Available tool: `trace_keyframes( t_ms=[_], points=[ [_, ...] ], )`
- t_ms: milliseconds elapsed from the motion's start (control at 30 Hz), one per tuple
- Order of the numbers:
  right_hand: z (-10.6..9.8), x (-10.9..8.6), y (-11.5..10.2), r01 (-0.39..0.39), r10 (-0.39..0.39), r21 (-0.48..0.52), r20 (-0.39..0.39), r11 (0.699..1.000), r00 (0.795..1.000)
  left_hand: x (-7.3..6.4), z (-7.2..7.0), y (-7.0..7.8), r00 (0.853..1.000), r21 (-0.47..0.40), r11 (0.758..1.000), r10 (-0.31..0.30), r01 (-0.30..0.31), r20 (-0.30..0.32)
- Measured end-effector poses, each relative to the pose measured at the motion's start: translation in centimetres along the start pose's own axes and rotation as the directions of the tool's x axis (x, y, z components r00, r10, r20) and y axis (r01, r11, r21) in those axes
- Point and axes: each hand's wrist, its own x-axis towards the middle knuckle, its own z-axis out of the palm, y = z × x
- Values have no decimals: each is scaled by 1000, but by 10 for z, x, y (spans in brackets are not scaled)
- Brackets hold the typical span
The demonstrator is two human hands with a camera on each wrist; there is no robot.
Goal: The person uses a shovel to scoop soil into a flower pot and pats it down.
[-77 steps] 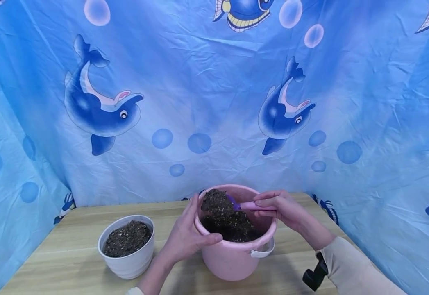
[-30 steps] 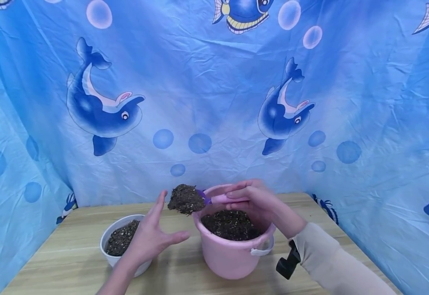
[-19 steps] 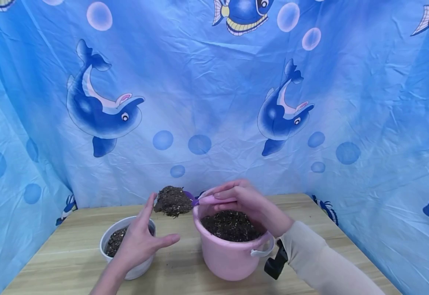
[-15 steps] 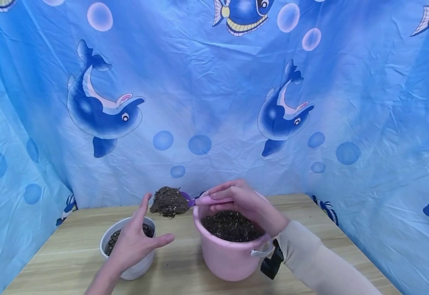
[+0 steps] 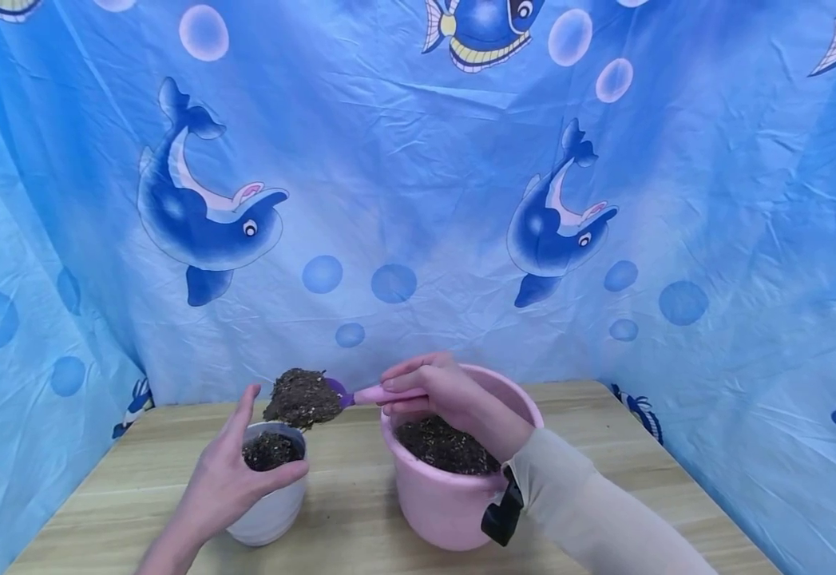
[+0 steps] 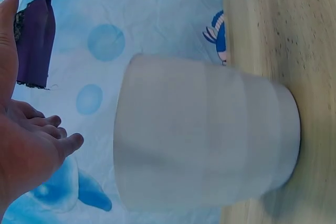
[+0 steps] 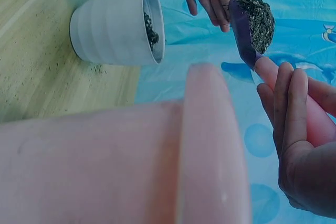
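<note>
My right hand (image 5: 453,393) grips the pink handle of a small garden trowel (image 7: 242,34) with a purple blade. Dark, crumbly soil (image 5: 303,398) is heaped on the blade, held level above the far rim of a white ribbed flowerpot (image 5: 268,517). That pot has soil (image 5: 268,452) inside, partly hidden by my left hand (image 5: 225,477). With thumb and fingers spread, the left hand hovers at the pot's near left side, holding nothing; in the left wrist view the hand is beyond the pot's rim. My right forearm crosses over a pink bucket (image 5: 446,511) containing more soil (image 5: 449,447).
Pot and bucket stand on a light wood-grain table (image 5: 349,527). A blue cloth with dolphins (image 5: 389,200) hangs behind and at both sides. Dark specks (image 6: 286,40) dot the tabletop between the containers. A black wrist device (image 5: 502,511) sits below the right sleeve.
The trowel rose out of the bucket with its soil and moved left to above the flowerpot. My left hand let go of the bucket's rim and moved left to the pot.
</note>
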Motion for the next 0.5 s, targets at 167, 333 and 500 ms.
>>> trace_keyframes(
  t_ms=[167, 333, 500],
  points=[
    [10, 7, 2, -5, 5, 1, -3, 1000, 1000, -6, -9, -12, 1000, 61, 998, -10, 10, 2],
    [19, 14, 6, -5, 5, 2, 16, 1000, 1000, -11, -13, -29, 1000, 104, 994, 25, -25, -5],
    [27, 20, 11, -18, 18, 5, 8, 1000, 1000, -13, -10, -44, 1000, 122, 992, 16, -17, 3]
  ],
)
